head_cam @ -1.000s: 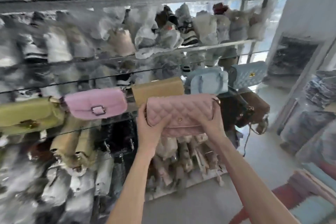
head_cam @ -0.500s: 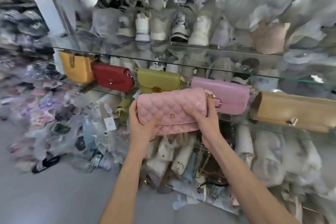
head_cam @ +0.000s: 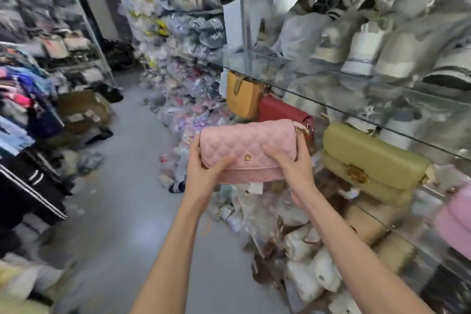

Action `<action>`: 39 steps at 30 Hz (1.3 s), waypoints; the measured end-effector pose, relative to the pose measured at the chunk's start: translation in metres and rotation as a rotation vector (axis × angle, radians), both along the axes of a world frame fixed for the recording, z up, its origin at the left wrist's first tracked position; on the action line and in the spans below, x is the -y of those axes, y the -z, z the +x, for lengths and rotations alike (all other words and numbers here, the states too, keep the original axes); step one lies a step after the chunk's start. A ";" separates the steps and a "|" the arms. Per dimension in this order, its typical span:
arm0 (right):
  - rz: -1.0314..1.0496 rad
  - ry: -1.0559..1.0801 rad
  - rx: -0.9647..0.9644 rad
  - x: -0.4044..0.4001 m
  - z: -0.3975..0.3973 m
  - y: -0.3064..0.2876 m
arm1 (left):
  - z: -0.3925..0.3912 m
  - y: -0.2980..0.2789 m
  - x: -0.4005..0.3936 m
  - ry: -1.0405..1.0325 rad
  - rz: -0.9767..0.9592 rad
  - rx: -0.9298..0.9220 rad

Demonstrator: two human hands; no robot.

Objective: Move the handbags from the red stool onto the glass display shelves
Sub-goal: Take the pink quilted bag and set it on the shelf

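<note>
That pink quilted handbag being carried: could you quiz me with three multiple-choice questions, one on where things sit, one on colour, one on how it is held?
1. Which bag on the glass shelf sits nearest its far left end?
A. mustard yellow bag
B. red bag
C. olive green bag

2. What colour is the small clasp on the pink quilted handbag?
A. silver
B. gold
C. black

3. How is the pink handbag held?
A. by one hand
B. by its strap
C. by both hands

Answers: 1 A, the mustard yellow bag stands left of the red bag and olive green bag. 2 B, the clasp glints gold. 3 C, the left hand and right hand each grip an end.
</note>
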State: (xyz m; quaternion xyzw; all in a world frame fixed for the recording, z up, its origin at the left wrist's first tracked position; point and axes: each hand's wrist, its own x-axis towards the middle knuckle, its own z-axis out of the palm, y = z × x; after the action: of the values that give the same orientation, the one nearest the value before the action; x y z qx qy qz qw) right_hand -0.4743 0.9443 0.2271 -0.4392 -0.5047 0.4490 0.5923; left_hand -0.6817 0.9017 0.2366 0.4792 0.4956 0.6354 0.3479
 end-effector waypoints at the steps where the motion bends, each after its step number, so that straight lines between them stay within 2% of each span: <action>1: 0.001 -0.027 -0.004 -0.014 -0.011 0.000 | -0.011 -0.004 -0.005 -0.023 0.001 -0.004; 7: 0.040 -0.127 0.025 -0.072 -0.078 -0.013 | -0.082 -0.019 -0.056 -0.101 0.036 -0.011; 13: 0.115 -0.064 0.075 -0.134 -0.138 -0.022 | -0.147 -0.034 -0.131 -0.076 0.101 -0.025; 22: 0.180 0.114 0.385 -0.218 -0.187 -0.071 | -0.230 -0.078 -0.255 0.148 0.153 -0.070; 28: 0.268 0.364 0.386 -0.258 -0.200 -0.104 | -0.240 -0.110 -0.334 0.321 0.210 -0.109; 35: 0.344 0.511 0.287 -0.328 -0.193 -0.134 | -0.218 -0.152 -0.427 0.446 0.279 -0.145; 39: 0.321 0.583 0.247 -0.366 -0.184 -0.144 | -0.202 -0.169 -0.475 0.501 0.283 -0.165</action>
State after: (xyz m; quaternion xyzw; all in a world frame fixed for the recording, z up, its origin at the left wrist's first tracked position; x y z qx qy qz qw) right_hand -0.6580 1.3099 0.3716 -0.5170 -0.4901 0.1194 0.6916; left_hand -0.8836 1.3770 0.4053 0.6803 0.2954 0.5514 0.3820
